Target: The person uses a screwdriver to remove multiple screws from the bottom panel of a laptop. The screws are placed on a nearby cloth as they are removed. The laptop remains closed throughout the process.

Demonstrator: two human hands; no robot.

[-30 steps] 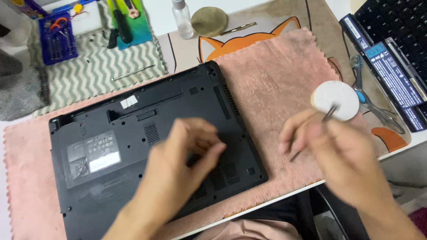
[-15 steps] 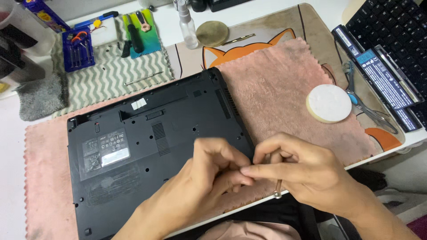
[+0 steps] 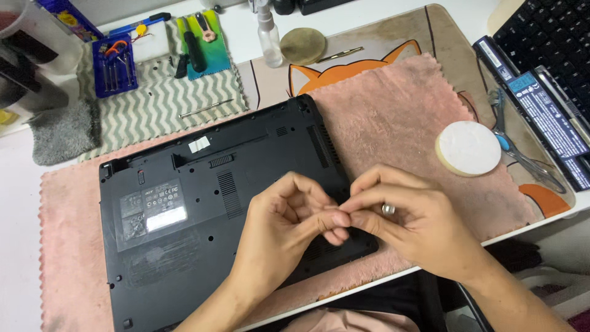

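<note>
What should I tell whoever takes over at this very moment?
Left hand and right hand: fingertips pinched together over the laptop's near right corner; whether something tiny is in the grip, I cannot tell.
Laptop: upside down on the pink cloth, bottom cover on.
White round pad lies on the cloth to the right, scissors beside it. Tool tray at the far left.
Done: laptop flipped over. Left: cover not yet off.

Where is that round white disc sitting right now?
The round white disc lies on the right side of the pink cloth, beyond the right hand, with the blue-handled scissors just to its right.
</note>
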